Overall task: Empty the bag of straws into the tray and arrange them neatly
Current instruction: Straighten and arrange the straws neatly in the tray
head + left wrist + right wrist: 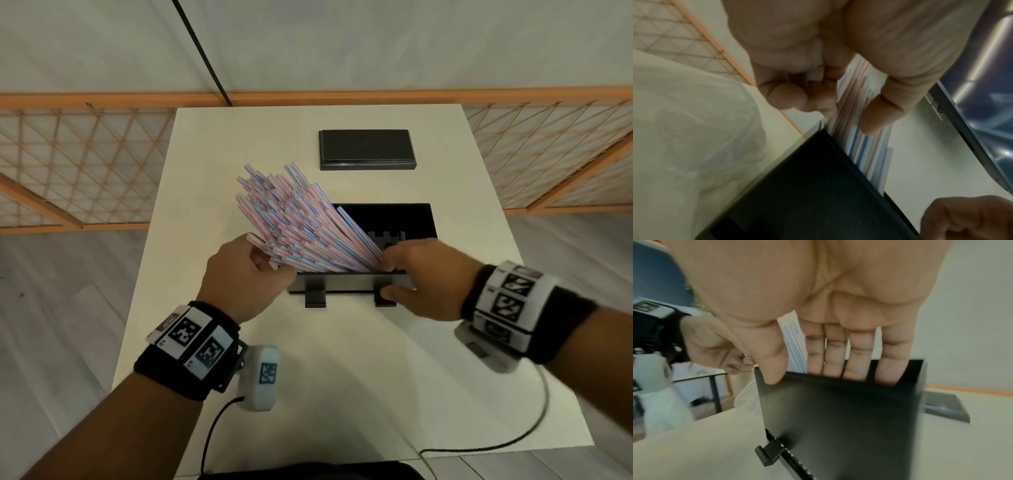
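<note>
A thick bundle of red, white and blue striped straws [291,219] stands slanted, its lower ends inside the black tray [342,281] and its tops fanned toward the far left. My left hand [270,265] grips the bundle low down at the tray's left end; the left wrist view shows thumb and fingers curled round the straws [865,146]. My right hand [394,274] pinches the tray's near wall, thumb outside and fingers [859,353] inside beside the straws [795,347]. A pale, translucent sheet, perhaps the bag [694,113], lies left of the tray [807,186].
A flat black lid or plate [366,149] lies on the white table [308,394] beyond the tray. A black cable [513,435] curves over the table's near right corner. Wooden lattice screens [78,164] stand behind the table on both sides.
</note>
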The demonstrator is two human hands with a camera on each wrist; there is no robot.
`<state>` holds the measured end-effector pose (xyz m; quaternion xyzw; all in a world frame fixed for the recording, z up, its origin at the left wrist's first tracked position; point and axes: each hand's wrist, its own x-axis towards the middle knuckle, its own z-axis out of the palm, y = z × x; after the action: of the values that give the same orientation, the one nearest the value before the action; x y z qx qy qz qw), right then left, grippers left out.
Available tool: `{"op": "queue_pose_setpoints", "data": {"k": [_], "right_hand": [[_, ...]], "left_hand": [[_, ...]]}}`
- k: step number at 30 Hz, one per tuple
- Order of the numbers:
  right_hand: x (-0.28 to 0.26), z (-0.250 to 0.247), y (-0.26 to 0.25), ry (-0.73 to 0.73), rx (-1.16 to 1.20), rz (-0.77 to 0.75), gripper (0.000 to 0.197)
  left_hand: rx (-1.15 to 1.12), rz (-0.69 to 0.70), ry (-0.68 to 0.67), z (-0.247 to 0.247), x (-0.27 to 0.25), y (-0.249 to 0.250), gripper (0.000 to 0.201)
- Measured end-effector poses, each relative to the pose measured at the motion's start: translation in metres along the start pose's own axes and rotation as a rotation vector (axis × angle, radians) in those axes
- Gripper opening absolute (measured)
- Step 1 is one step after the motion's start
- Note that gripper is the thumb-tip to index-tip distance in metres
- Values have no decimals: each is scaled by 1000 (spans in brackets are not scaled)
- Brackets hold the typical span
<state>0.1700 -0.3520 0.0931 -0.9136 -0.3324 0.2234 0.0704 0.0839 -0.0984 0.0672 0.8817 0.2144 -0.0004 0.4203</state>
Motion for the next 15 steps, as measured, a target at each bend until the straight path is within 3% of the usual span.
{"op": "queue_pose_setpoints", "data": {"k": [6, 9, 12, 15], "right_hand": [[-47, -69, 15, -309, -418, -4, 30], [-53, -72, 12, -367, -484, 29, 35], [-41, -53, 6, -267, -363, 24, 32], [-20, -26, 0, -15, -150, 4, 24]], "left_hand": [[-42, -6, -26, 13, -1, 0, 48], [-61, 3, -72, 16, -1, -1, 46], [-47, 30, -89, 11, 0, 0, 46], [-66, 7, -136, -5, 9, -12, 20]]}}
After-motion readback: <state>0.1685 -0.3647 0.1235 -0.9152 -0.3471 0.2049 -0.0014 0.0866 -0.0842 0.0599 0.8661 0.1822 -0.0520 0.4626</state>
